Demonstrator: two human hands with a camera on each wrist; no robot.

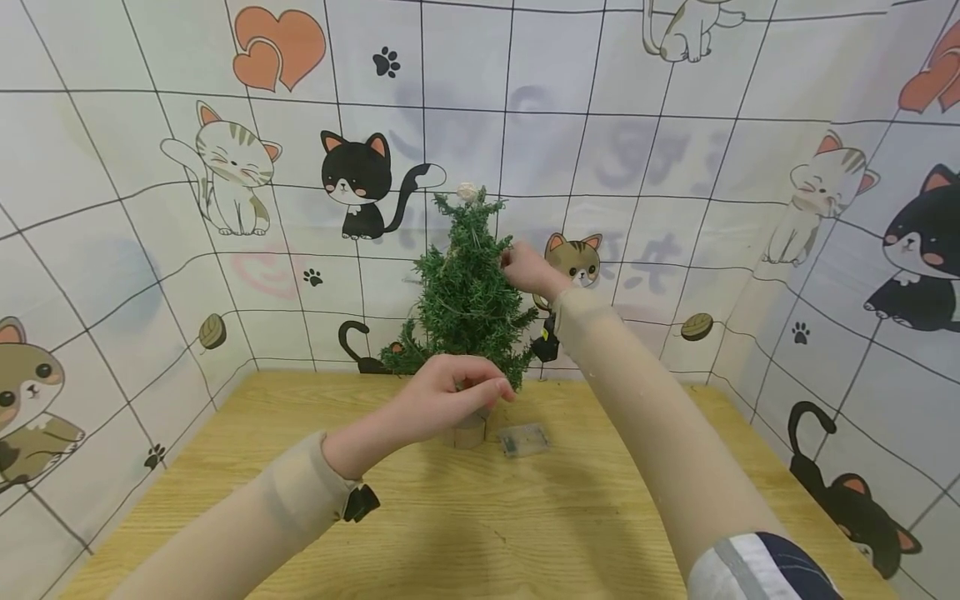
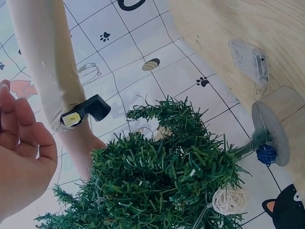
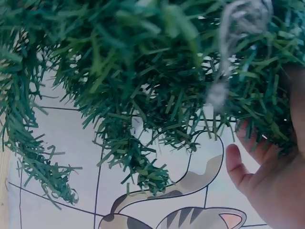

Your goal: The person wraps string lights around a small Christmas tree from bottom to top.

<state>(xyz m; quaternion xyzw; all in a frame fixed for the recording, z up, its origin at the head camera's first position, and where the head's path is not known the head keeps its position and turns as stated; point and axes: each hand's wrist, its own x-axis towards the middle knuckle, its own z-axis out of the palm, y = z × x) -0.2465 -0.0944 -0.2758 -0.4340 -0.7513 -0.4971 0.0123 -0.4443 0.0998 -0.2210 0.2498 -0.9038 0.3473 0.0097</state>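
A small artificial Christmas tree stands upright at the back of the table, with a pale ball at its top. My right hand is at the upper right side of the tree, among its branches. In the right wrist view, green foliage hides part of its fingers, so any grip is unclear. In front of the tree's lower part hovers my left hand, fingers loosely curled and holding nothing. The left wrist view shows a white wicker-like ball on the tree and a blue one beside its base.
A clear flat box lies on the wooden table, right of the tree's base; a thin wire runs from it in the left wrist view. Behind the table hangs a white gridded cloth printed with cats.
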